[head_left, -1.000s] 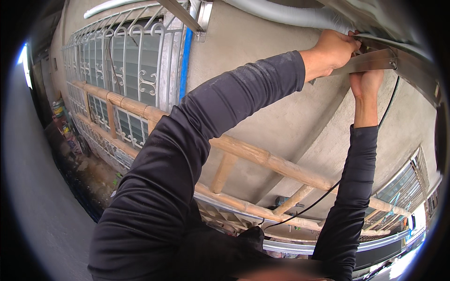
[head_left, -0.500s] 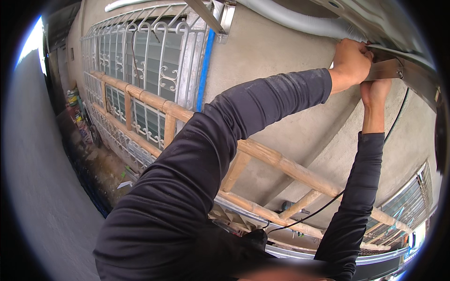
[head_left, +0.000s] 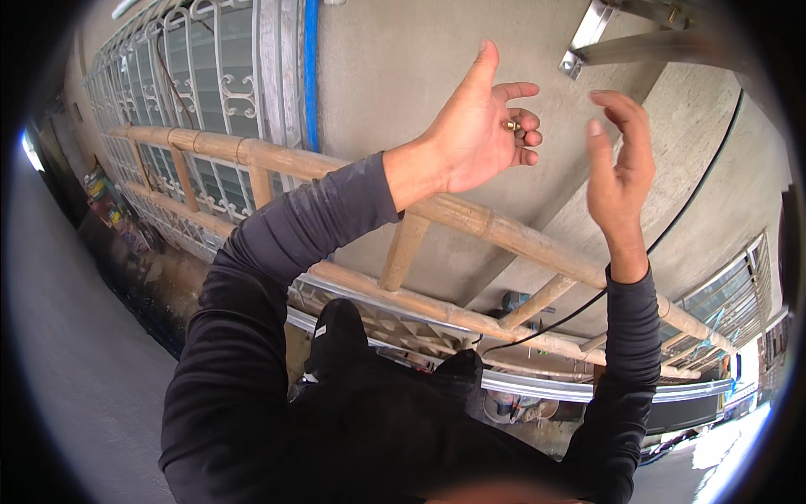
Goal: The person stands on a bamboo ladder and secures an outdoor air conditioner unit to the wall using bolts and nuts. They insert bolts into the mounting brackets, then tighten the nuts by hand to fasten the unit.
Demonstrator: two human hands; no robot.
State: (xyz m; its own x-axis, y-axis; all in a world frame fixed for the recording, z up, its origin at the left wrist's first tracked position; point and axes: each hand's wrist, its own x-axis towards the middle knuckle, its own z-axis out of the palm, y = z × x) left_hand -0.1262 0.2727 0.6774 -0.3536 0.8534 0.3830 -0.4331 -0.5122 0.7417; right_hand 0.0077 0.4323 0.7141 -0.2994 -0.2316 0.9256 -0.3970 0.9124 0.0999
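Note:
My left hand (head_left: pixel 466 143) is palm up in mid-air, thumb and index finger stretched out, with a small brass-coloured bolt or fitting (head_left: pixel 512 126) held at its curled lower fingers. My right hand (head_left: pixel 621 168) is just to the right, fingers apart and slightly bent, with nothing visible in it. Above both hands, apart from them, a metal bracket (head_left: pixel 592 34) with a bar (head_left: pixel 638 50) is mounted on the plastered wall (head_left: pixel 386 76). A black cable (head_left: pixel 705 168) hangs behind my right hand.
Bamboo rails (head_left: pixel 504 235) form a ladder-like frame below my arms. A white window grille (head_left: pixel 185 76) and blue pipe (head_left: pixel 311 76) are at upper left. Under the rails are a power tool (head_left: pixel 516 307) and assorted clutter (head_left: pixel 520 407). A grey wall (head_left: pixel 84 353) borders the left.
Both hands have left the metal bar at upper right and moved down and apart from it. The small bolt now shows in my left hand. The view has shifted, revealing my dark-shod feet.

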